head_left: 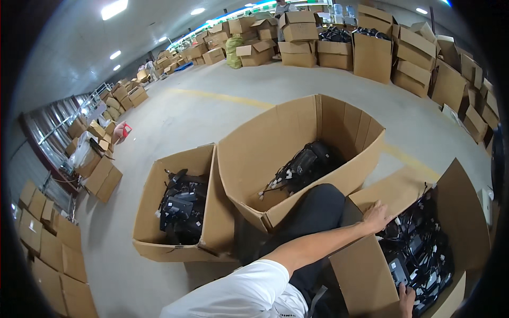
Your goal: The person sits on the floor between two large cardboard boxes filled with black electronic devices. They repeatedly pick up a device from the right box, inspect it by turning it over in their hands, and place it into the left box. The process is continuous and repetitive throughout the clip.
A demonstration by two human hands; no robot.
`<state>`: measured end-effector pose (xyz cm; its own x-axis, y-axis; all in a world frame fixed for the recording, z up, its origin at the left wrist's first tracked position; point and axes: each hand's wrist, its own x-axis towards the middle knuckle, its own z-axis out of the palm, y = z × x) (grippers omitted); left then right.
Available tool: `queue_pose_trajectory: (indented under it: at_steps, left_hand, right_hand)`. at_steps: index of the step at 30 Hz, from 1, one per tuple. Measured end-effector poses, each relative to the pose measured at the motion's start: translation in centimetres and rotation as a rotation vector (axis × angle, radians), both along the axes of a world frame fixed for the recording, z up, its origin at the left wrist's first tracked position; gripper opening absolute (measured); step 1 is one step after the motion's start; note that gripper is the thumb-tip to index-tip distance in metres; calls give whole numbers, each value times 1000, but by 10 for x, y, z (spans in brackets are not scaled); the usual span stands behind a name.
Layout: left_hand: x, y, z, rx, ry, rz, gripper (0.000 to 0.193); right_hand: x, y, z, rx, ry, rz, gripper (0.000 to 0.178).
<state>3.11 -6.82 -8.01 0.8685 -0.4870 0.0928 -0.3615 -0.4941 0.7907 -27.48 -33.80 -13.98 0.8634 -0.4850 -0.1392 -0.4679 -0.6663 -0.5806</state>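
Note:
At the lower right stands an open cardboard carton heaped with black electronic parts, cables and white connectors. My left hand is at the carton's near upper edge, its fingers closed over a raised flap. Lower down, my right hand shows only in part, with its fingers on the end of a dark grey, boxy device that lies at the near wall of the carton. The rest of that hand is cut off by the carton wall and the picture's edge.
Before my knee a large carton holds a bundle of black parts with wires. Left of it, a smaller carton holds several black devices. Stacked cartons line the far side and the left wall.

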Motion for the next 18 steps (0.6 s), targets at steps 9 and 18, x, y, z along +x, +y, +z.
queue_pose_trajectory:
  at_steps: [9,18]
  left_hand:
    - [27,-116,39,48,-159,-149,42]
    - [122,-211,-23,228,-522,-274,47]
  right_hand:
    - [-11,17,13,73,-172,-36,36]
    - [20,50,94,137,215,-200,51]
